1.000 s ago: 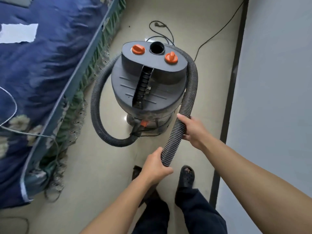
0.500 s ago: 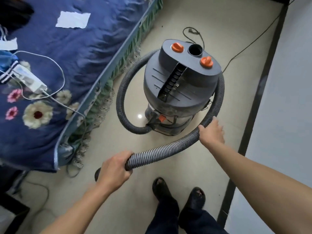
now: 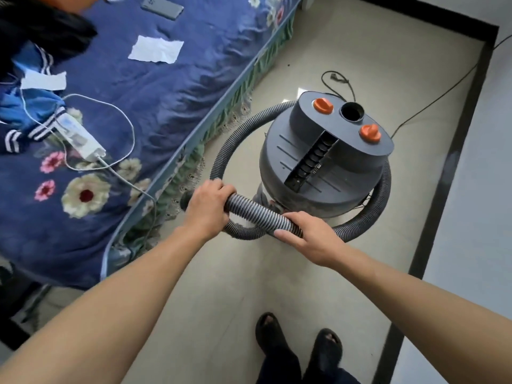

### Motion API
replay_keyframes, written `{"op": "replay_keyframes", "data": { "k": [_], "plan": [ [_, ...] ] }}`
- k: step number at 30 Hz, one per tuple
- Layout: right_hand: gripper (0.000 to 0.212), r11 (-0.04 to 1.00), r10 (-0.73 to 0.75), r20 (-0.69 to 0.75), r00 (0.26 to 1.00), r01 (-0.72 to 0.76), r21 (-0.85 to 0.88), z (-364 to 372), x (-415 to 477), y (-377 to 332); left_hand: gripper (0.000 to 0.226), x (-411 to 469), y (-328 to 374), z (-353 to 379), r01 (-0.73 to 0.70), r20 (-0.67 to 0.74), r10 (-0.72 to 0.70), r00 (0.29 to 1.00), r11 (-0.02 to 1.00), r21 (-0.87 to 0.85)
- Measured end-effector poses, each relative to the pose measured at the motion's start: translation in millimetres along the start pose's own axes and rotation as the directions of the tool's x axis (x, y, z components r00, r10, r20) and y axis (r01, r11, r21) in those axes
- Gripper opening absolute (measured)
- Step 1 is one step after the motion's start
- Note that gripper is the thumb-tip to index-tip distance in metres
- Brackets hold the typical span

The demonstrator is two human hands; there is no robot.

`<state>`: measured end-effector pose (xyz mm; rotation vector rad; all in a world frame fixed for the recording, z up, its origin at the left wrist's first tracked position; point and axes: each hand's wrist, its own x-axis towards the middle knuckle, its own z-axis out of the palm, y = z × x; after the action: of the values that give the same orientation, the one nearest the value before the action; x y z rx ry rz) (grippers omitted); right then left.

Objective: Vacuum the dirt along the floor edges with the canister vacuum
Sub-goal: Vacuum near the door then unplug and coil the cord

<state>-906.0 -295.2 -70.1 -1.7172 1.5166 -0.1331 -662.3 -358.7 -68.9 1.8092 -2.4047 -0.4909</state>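
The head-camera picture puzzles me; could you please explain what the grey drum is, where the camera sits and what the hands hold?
The camera is worn on the person's head and looks down, so the arms are their own. The grey drum is a canister vacuum standing on the floor between a bed and the wall. Its hose loops round the drum. The left hand grips the hose near its free end; the right hand grips it further along. A black cord trails behind.

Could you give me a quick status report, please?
Left hand grips the hose near its free end; right hand grips it further along. Hose loops round the vacuum. Bed skirt close beside the end.
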Motion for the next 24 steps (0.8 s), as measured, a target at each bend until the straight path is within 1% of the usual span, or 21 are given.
{"op": "replay_keyframes", "data": {
  "k": [1, 3, 5, 6, 7, 8, 9, 10, 11, 12, 13, 14, 16, 17, 19, 21, 24],
  "plan": [
    [0.045, 1.0, 0.0, -0.037, 0.999, 0.0, 0.009, 3.9, 0.3, 6.6, 0.04, 8.3, 6.4, 8.9, 0.04, -0.04, -0.041, 0.998, 0.999, -0.031],
    [0.047, 0.997, 0.029, -0.151, 0.988, -0.019, 0.071, 9.2, 2.6, 16.6, 0.047, 24.5, 24.5, 23.9, 0.16, -0.085, -0.17, 0.982, 0.981, -0.108],
    [0.044, 0.99, 0.08, -0.256, 0.963, -0.047, 0.133, 12.3, 8.8, 26.8, 0.054, 39.7, 37.9, 36.1, 0.327, -0.074, -0.347, 0.935, 0.924, -0.199],
    [0.043, 0.987, 0.106, -0.301, 0.948, -0.063, 0.146, 13.2, 12.4, 30.4, 0.057, 46.8, 43.3, 38.9, 0.427, -0.05, -0.453, 0.89, 0.867, -0.256],
    [0.042, 0.986, 0.128, -0.342, 0.931, -0.082, 0.144, 14.4, 15.8, 33.0, 0.06, 54.3, 47.8, 41.6, 0.524, -0.004, -0.554, 0.832, 0.789, -0.322],
    [0.041, 0.986, 0.151, -0.374, 0.915, -0.111, 0.125, 15.9, 19.5, 35.4, 0.063, 61.8, 53.7, 43.5, 0.606, 0.069, -0.636, 0.768, 0.688, -0.398],
    [0.04, 0.986, 0.167, -0.394, 0.904, -0.146, 0.083, 18.2, 22.9, 36.5, 0.067, 69.0, 59.9, 46.8, 0.667, 0.169, -0.687, 0.706, 0.566, -0.485],
    [0.038, 0.983, 0.177, -0.409, 0.895, -0.178, 0.036, 21.9, 26.0, 37.6, 0.072, 76.7, 64.1, 54.4, 0.696, 0.271, -0.703, 0.658, 0.429, -0.576],
    [0.035, 0.979, 0.186, -0.427, 0.885, -0.204, 0.004, 25.9, 28.4, 38.5, 0.08, 83.3, 68.1, 60.7, 0.69, 0.346, -0.696, 0.629, 0.296, -0.661],
    [0.031, 0.974, 0.201, -0.451, 0.87, -0.226, -0.002, 29.3, 30.4, 39.5, 0.09, 88.5, 70.1, 66.6, 0.664, 0.403, -0.672, 0.621, 0.178, -0.726],
    [0.027, 0.97, 0.215, -0.478, 0.852, -0.242, 0.005, 31.3, 31.8, 40.7, 0.102, 92.4, 70.3, 71.3, 0.634, 0.433, -0.641, 0.634, 0.11, -0.766],
    [0.025, 0.968, 0.221, -0.503, 0.835, -0.252, 0.008, 32.2, 32.8, 42.0, 0.112, 95.4, 67.7, 78.4, 0.623, 0.449, -0.61, 0.653, 0.094, -0.777],
    [0.022, 0.967, 0.211, -0.52, 0.828, -0.255, -0.015, 30.6, 33.7, 46.2, 0.12, 97.1, 60.0, 95.8, 0.619, 0.474, -0.551, 0.687, 0.102, -0.778],
    [0.021, 0.968, 0.197, -0.518, 0.832, -0.25, -0.033, 28.4, 33.4, 48.9, 0.118, 96.7, 57.1, 103.2, 0.63, 0.497, -0.531, 0.686, 0.092, -0.771],
    [0.021, 0.97, 0.157, -0.517, 0.841, -0.23, -0.079, 22.2, 32.1, 54.9, 0.106, 95.7, 59.1, 110.1, 0.621, 0.509, -0.519, 0.686, 0.054, -0.782],
    [0.023, 0.965, 0.101, -0.521, 0.848, -0.211, -0.156, 17.3, 31.4, 61.4, 0.093, 95.3, 60.3, 118.4, 0.62, 0.521, -0.528, 0.671, 0.014, -0.784],
    [0.022, 0.941, 0.048, -0.531, 0.846, -0.217, -0.26, 16.5, 32.9, 71.7, 0.103, 102.4, 57.9, 140.3, 0.645, 0.559, -0.56, 0.611, -0.057, -0.762]
  ]
}}
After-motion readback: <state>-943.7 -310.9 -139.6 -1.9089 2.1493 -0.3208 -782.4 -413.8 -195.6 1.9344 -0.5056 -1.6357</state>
